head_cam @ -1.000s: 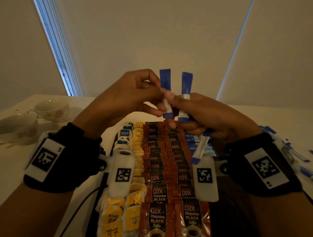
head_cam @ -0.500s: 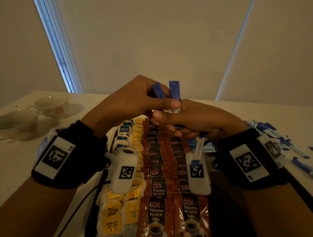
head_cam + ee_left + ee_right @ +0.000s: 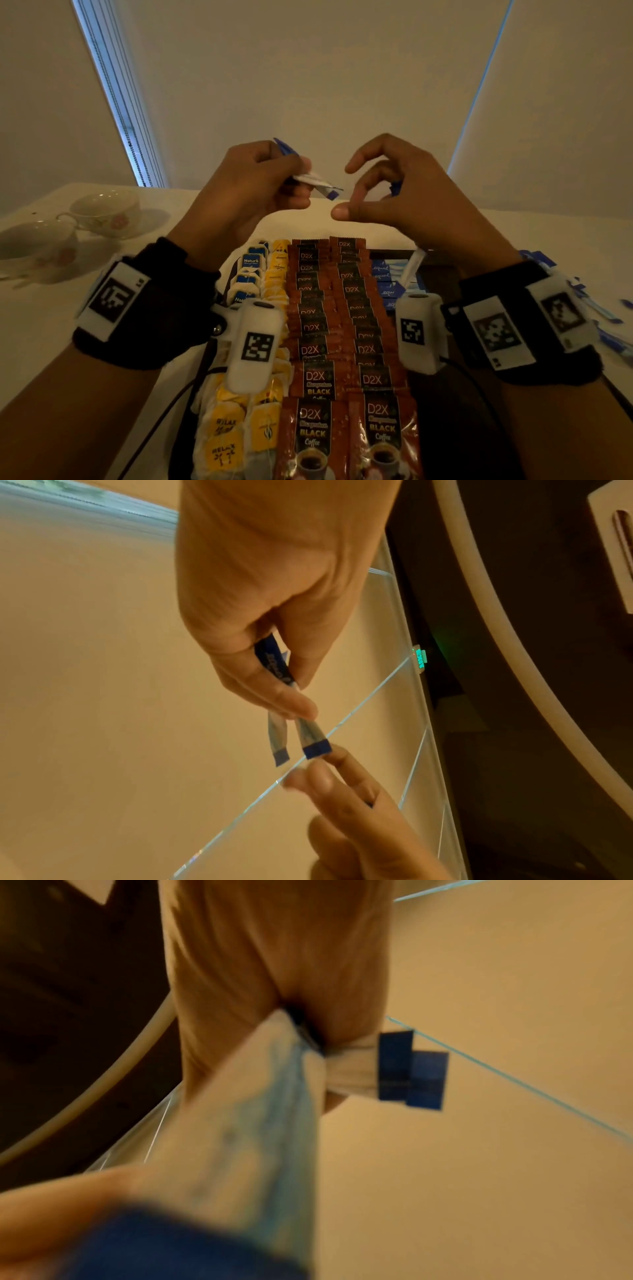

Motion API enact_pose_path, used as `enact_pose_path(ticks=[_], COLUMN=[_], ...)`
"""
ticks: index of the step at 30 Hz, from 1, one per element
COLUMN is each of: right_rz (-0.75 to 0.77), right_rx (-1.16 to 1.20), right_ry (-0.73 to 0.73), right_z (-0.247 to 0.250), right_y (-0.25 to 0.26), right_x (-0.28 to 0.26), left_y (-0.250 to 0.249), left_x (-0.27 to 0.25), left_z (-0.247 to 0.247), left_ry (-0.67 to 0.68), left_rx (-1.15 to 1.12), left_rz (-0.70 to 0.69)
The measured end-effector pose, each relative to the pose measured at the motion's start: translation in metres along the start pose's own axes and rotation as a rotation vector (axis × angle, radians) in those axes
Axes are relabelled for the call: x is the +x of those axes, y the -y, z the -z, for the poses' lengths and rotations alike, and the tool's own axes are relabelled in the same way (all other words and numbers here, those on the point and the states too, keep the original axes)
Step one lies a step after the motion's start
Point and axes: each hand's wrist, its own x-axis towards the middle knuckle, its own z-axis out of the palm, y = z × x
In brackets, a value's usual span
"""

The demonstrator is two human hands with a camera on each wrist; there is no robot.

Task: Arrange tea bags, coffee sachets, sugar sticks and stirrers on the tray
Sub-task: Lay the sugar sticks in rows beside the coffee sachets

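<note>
Holding: left hand [image 3: 246, 192] pinches two blue-and-white sugar sticks [image 3: 317, 181] between thumb and curled fingers, raised above the tray [image 3: 442, 270].
Left-wrist view: both sticks [image 3: 310, 734] splay below the fingertips, blue ends down, just short of the right hand's fingertips [image 3: 322, 777].
Right hand [image 3: 407, 202]: thumb and forefinger apart and bent, gripping nothing between them; the other fingers curl around one more sugar stick [image 3: 412, 267] that hangs below the palm.
Gap: the two hands are near each other, not touching.
Below the hands: two columns of brown D2X coffee sachets [image 3: 329, 342], overlapping; too many to count.
Under the left wrist: yellow tea bags [image 3: 222, 442] and blue-tagged tea bags [image 3: 251, 263].
Under the right hand: blue sugar sticks [image 3: 385, 274] laid flat on the tray.
Right of the right wrist: loose sugar sticks [image 3: 609, 322] on the table [image 3: 41, 325].
Left of the left hand: two teacups [image 3: 102, 212].
</note>
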Motion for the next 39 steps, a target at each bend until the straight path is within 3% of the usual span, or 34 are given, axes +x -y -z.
enact_pose_path(ticks=[3,7,11,20,22,24,26,28,32,39], right_rz=[0.117,0.210,0.241,0.400,0.370,0.272,0.189,0.133,0.006,-0.047], right_rx=[-0.093,-0.049,-0.092,-0.133,-0.124,-0.079,-0.069,-0.046,0.039,0.126], right_ry=[-0.066,-0.153,-0.074,-0.170,-0.230,-0.245,-0.189,-0.107,0.094,0.024], right_z=[-0.011,-0.018,-0.013,-0.020,-0.016,-0.008,0.001,0.009,0.013,0.006], right_y=[-0.003,-0.005,-0.004,-0.002,0.000,0.002,0.004,0.008,0.012,0.009], right_x=[0.002,0.003,0.001,0.004,0.005,0.006,0.005,0.000,-0.006,-0.002], left_y=[0.000,-0.002,-0.004,-0.005,-0.004,-0.003,-0.004,-0.007,-0.001,0.004], left_x=[0.000,0.000,0.000,-0.002,-0.004,-0.004,-0.004,-0.008,-0.009,-0.005], left_z=[-0.003,-0.003,-0.001,-0.002,-0.004,-0.006,-0.006,-0.006,-0.010,-0.008], left_ry=[0.008,0.070,0.101,0.198,0.213,0.192,0.168,0.251,0.421,0.441], left_rx=[-0.074,-0.166,-0.259,-0.201,-0.080,0.173,0.459,0.637,0.651,0.466], left_rz=[0.044,0.127,0.207,0.231,0.166,-0.005,-0.256,-0.399,-0.400,-0.230])
